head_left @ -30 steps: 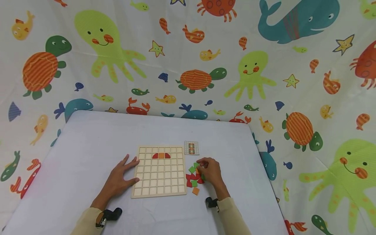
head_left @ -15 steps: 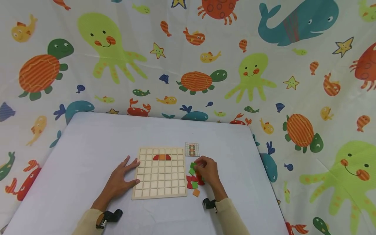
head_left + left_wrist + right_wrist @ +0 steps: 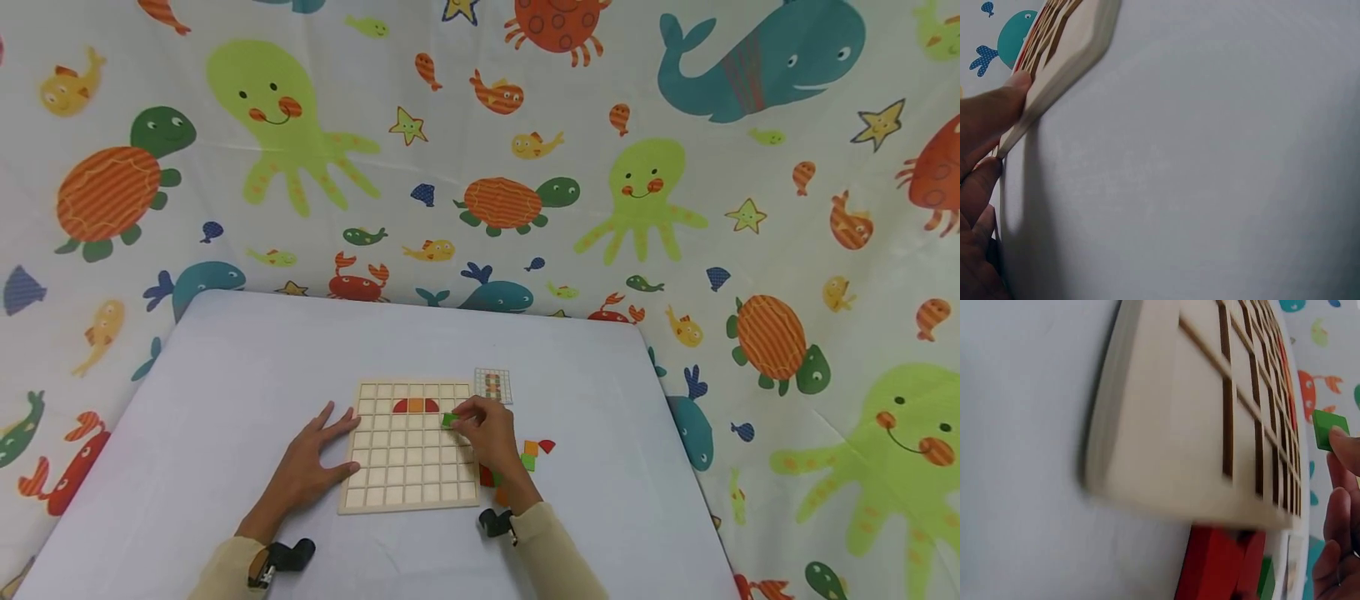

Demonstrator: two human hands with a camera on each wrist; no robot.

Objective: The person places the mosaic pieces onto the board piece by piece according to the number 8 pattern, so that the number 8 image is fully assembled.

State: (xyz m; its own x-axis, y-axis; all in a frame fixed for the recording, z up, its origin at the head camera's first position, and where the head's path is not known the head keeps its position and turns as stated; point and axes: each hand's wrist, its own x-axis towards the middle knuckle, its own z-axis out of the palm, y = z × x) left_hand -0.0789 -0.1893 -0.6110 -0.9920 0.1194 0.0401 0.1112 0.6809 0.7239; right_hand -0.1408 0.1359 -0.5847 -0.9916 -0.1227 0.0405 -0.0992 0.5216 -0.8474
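Note:
A wooden grid board (image 3: pixel 414 457) lies on the white table. In one of its upper rows an orange square tile (image 3: pixel 416 406) sits between two red quarter-round tiles (image 3: pixel 431 406). My left hand (image 3: pixel 307 458) has its fingers spread, thumb and fingertips touching the board's left edge; the left wrist view catches the thumb (image 3: pixel 997 109) at the rim. Over the right part of the board, my right hand (image 3: pixel 487 433) pinches a green square tile (image 3: pixel 448 421) between thumb and fingers. The right wrist view shows that green tile (image 3: pixel 1329 428) at the fingertips, above the board's surface.
A small pattern card (image 3: pixel 492 386) lies by the board's upper right corner. Right of the board are loose tiles, partly hidden by the right forearm: an orange square (image 3: pixel 531 447), a red quarter-round (image 3: pixel 547 447), a green square (image 3: pixel 528 462) and several others. A sea-animal printed curtain (image 3: pixel 450 167) hangs behind.
My right hand has taken a green tile from the loose pile and moved left with it, over the board. The left hand stays at the board's left edge.

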